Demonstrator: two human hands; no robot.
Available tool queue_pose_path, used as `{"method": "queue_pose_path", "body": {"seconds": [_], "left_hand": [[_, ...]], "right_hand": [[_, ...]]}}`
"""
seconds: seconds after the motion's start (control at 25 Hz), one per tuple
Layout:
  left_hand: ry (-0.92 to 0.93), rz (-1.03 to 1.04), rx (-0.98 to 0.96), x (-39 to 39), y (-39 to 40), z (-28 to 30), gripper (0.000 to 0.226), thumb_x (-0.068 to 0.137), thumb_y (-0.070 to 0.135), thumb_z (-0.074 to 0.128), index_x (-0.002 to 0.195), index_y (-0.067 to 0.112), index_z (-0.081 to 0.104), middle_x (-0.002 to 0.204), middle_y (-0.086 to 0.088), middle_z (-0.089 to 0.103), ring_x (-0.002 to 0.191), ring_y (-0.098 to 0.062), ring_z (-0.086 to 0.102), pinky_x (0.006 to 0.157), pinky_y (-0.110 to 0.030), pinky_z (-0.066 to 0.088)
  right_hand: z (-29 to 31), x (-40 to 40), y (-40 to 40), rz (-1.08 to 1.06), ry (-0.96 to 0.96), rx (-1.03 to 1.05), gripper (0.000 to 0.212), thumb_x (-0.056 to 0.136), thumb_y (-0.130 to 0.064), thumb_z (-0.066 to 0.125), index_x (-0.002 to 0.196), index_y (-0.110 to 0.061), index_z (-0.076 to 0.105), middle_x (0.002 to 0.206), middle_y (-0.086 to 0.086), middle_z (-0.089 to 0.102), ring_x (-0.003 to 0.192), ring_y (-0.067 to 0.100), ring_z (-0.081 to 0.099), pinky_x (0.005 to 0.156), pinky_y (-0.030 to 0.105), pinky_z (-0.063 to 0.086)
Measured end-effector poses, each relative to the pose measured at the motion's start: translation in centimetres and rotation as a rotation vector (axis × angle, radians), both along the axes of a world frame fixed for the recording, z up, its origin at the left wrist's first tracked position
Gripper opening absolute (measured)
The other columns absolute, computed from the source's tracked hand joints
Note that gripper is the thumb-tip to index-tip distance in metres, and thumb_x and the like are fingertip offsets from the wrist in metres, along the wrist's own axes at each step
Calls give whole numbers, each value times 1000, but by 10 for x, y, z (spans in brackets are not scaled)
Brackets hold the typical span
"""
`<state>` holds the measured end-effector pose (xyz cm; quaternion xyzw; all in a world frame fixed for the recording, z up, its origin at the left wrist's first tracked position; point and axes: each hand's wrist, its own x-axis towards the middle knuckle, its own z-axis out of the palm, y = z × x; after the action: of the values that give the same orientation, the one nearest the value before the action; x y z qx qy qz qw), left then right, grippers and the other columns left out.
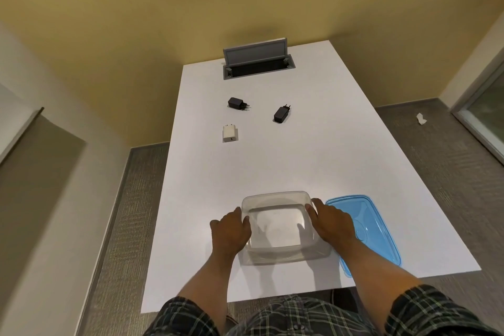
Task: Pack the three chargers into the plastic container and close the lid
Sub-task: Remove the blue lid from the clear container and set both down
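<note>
A clear plastic container stands open and empty near the front of the white table. My left hand grips its left wall and my right hand grips its right wall. The blue lid lies flat on the table just right of the container, partly under my right forearm. Farther back lie three chargers: a white charger, a black charger behind it, and a second black charger to the right.
A grey cable box with its flap raised is set into the far end of the table. Carpeted floor lies on both sides, with a scrap of white paper on the right. Yellow wall behind.
</note>
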<state>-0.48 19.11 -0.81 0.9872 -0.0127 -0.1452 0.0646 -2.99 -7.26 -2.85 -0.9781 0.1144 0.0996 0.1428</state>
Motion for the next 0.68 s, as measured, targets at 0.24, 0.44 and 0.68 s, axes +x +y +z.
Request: {"method": "queue_pose_path", "body": {"seconds": [0.24,0.44,0.68], "left_hand": [[-166,-14,-41,23,16,-6,59,97,48,25,142,16,48,134,-4,59,115,-29,61,94,-41,41],[-201,9,-79,55,31,-8,78,93,55,14,153,11,36,158,-8,39,142,-26,44,110,-43,35],[-184,66,-108,92,41,-13,85,90,60,15,153,8,35,160,-12,36,144,-32,40,111,-46,37]], "right_hand": [[-1,19,6,-41,-251,-21,44,102,-47,36,132,-20,54,107,5,68,90,30,68,67,40,55],[1,48,20,-4,-352,-14,51,98,-49,29,121,-16,62,99,6,67,82,30,67,67,40,54],[3,95,48,-2,-351,22,53,100,-52,25,124,-21,61,104,3,66,86,28,65,72,39,52]]}}
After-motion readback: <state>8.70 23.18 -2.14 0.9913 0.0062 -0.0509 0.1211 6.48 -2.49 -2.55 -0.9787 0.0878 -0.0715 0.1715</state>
